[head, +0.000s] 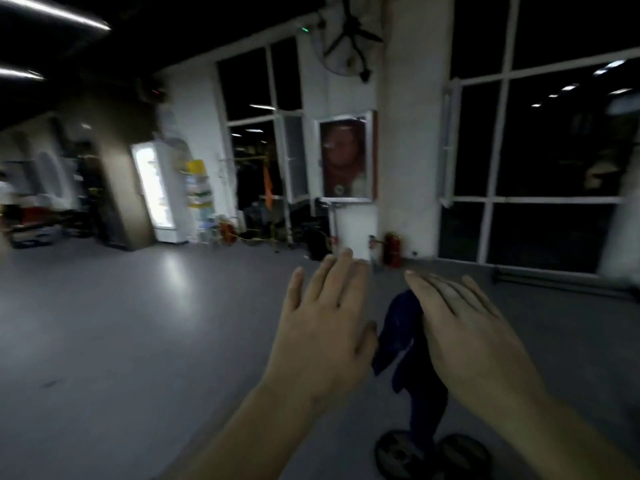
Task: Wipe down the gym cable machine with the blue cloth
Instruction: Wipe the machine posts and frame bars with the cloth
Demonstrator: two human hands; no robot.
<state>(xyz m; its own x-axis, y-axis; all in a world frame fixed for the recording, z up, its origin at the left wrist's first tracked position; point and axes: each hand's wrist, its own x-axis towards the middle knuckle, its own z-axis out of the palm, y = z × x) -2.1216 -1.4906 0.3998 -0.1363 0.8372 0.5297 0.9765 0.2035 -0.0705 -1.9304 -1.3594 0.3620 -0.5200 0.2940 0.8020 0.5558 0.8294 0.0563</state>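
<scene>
Near me, my left hand [322, 327] and right hand [474, 337] stretch forward with fingers straight, the blue cloth [401, 327] hanging between them above weight plates [398, 455], and I cannot tell whether the right thumb grips it.

The right grip [474, 337] is covering the top of the blue cloth [398, 330] and hiding its own thumb, so whether it is pinching the fabric is not showing. The cloth's lower end is trailing across two dark discs [396, 453], perhaps weight plates, which the bottom edge is cutting off. Both forearms are running out of frame there. Motion blur is smearing the poster [346, 157] and the shelves [199, 188].
</scene>
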